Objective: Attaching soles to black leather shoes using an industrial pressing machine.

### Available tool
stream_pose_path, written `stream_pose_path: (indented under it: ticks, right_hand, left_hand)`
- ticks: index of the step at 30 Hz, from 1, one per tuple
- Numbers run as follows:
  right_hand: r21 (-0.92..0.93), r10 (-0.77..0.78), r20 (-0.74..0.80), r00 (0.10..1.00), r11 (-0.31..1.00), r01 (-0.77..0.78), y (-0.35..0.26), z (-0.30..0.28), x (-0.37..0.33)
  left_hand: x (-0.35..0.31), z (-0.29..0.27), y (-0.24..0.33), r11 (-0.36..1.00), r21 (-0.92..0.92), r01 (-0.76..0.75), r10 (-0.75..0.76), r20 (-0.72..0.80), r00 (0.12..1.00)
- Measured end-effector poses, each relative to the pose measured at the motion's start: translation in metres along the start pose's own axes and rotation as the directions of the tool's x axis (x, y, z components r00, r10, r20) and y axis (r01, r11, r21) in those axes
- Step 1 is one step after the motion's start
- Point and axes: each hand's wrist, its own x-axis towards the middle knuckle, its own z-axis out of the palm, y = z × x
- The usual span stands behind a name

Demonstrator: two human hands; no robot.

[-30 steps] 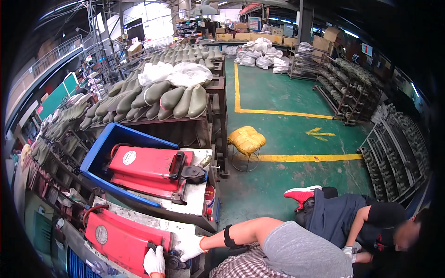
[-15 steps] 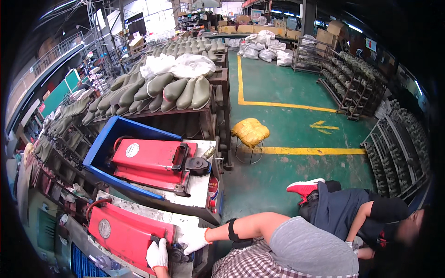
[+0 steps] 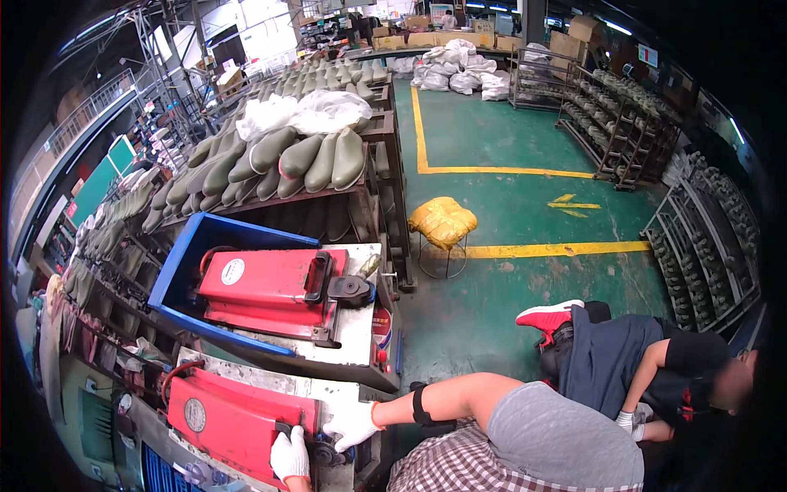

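My left hand (image 3: 290,456), in a white knit glove, is closed round the black handle on the lid of the nearer red press (image 3: 238,422). My right hand (image 3: 352,424), gloved in white too, lies at the press's right end with thumb and fingers apart. It is over the pale metal top beside a round black latch (image 3: 328,453), and I see nothing held in it. A black band circles my right elbow. Behind stands a second red press (image 3: 262,283), lid down, with its black handle (image 3: 315,275) uncovered.
A blue bin-like guard (image 3: 176,262) surrounds the farther press. Racks of olive-green boots (image 3: 311,168) stand beyond. A yellow-covered stool (image 3: 443,221) is on the green floor. At right, a person in a dark apron (image 3: 611,361) bends low near loaded racks (image 3: 705,254).
The whole view has shifted slightly, with the presses lying a little further right in it. Both my hands stay at the same places on the nearer press.
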Motion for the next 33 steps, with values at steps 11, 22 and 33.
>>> stream_pose_path:
  ticks: [11, 22, 33]
  right_hand:
    - [-0.017, -0.023, -0.059, 0.998, 1.000, 0.022, 0.003, 0.000, 0.000]
    - [0.008, -0.014, -0.022, 1.000, 1.000, 0.014, 0.002, -0.003, 0.001]
    - [-0.021, -0.046, -0.051, 0.998, 0.999, 0.045, 0.008, 0.004, 0.003]
  left_hand:
    - [-0.001, -0.002, 0.006, 0.999, 0.043, -0.004, 0.006, -0.042, 0.999]
    - [-0.003, -0.001, 0.007, 0.998, 0.068, -0.018, 0.022, -0.062, 0.998]
    - [-0.002, 0.001, 0.006, 0.997, 0.080, -0.007, 0.012, -0.072, 0.997]
